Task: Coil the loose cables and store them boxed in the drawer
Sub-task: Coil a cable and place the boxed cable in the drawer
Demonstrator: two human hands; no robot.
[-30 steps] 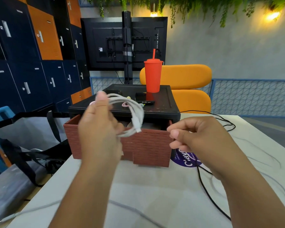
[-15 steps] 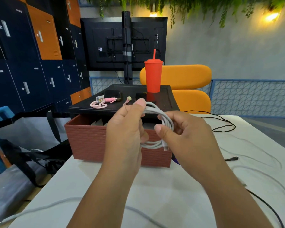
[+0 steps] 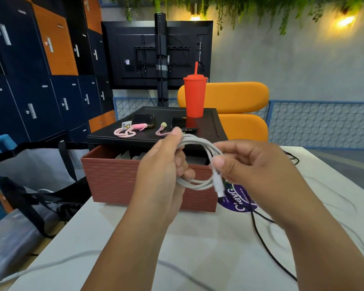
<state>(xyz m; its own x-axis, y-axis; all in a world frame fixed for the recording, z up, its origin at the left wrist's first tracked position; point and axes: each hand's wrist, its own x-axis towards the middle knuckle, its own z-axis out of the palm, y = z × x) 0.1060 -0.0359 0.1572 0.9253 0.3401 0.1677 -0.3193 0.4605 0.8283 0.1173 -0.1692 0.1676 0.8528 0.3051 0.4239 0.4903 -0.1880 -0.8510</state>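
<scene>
White cable (image 3: 198,184), wound into a loose coil of several loops, is held in the air at the centre of the frame, in front of the open drawer (image 3: 114,177). The left hand (image 3: 162,164) grips the coil's left side, fingers curled through the loops and thumb pressed on top. The right hand (image 3: 252,164) pinches the coil's right side between thumb and forefinger, just above the plug (image 3: 219,185), which points down. The hands are close together, joined only by the coil. The drawer, brick-red with a brick pattern, is pulled out of a black cabinet (image 3: 210,127) that stands on the pale desk (image 3: 198,238). Pale flat shapes show inside the drawer, too hidden to name. On the cabinet top are a red cup (image 3: 194,97) with a straw, a dark phone (image 3: 144,119) and two small pink cords (image 3: 124,133). A purple sticker (image 3: 237,198) lies on the desk just right of the drawer. A black cable (image 3: 267,249) runs across the desk at the lower right, and a second pale cable (image 3: 51,264) trails along the lower left. An orange chair (image 3: 235,97) stands behind the cabinet, a black screen (image 3: 135,53) is at upper centre, and blue and orange lockers (image 3: 29,70) are at upper left.
</scene>
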